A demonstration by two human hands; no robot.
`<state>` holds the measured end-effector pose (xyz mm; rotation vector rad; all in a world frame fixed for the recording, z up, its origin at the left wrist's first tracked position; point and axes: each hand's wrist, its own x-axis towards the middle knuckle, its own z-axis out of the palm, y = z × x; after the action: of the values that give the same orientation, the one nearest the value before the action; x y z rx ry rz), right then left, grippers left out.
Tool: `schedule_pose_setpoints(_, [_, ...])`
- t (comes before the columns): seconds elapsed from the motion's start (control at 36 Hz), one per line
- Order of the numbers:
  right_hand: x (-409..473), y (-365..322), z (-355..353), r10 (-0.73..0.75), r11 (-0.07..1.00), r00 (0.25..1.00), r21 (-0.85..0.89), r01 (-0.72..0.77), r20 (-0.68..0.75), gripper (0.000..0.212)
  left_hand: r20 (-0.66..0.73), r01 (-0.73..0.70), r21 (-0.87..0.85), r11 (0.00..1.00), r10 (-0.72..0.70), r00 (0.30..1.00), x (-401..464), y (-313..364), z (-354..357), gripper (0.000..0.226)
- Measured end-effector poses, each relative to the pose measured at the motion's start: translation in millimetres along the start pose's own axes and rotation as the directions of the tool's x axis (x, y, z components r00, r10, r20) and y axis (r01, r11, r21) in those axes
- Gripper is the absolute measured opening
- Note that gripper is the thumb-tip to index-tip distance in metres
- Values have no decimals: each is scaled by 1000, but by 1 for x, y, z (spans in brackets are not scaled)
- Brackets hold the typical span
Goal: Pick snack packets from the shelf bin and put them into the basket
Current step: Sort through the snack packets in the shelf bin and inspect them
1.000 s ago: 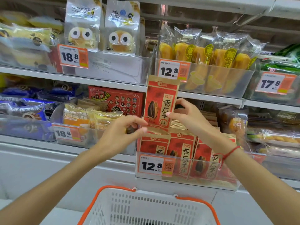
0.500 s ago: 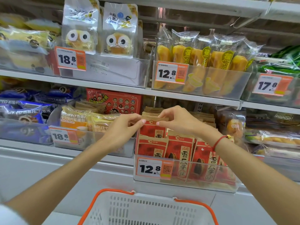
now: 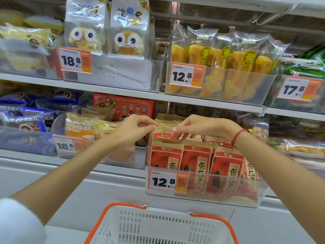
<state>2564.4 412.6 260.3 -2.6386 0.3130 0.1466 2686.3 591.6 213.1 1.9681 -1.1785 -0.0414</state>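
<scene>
Two hands reach over a clear shelf bin (image 3: 202, 194) of red and brown snack packets (image 3: 195, 162). To the far left lie blue-wrapped packs (image 3: 22, 118), then a bin of yellow bread packs (image 3: 79, 125) with an 18.8 price tag (image 3: 66, 146). The left hand (image 3: 133, 129) hovers at the bin's left edge, thumb and forefinger nearly meeting; it seems to hold nothing, though the view of the fingertips is poor. Just right of it, apart from it, the right hand (image 3: 202, 126) has its fingers curved down onto the tops of the rear packets, and I cannot tell whether they pinch one. A red cord (image 3: 236, 136) circles that wrist. Below, the white basket (image 3: 158, 228) with its orange handle (image 3: 105, 217) sits under the bin.
</scene>
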Motion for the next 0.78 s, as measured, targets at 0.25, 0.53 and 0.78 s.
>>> schedule_pose_setpoints(0.25, [23, 8, 19, -20, 984, 957, -173, -32, -290, 24, -28, 43, 178, 983, -39, 999, 13, 5, 20, 16])
schedule_pose_setpoints(0.53, [13, 8, 25, -156, 987, 854, -104, 121, -496, 18, -126, -17, -41, 999, 12, 992, 2, 3, 12, 31])
schedule_pose_setpoints(0.78, [-33, -4, 24, -294, 917, 448, -117, 381, -844, 8, -244, -122, -106, 987, 93, 965, -13, 24, 16, 23])
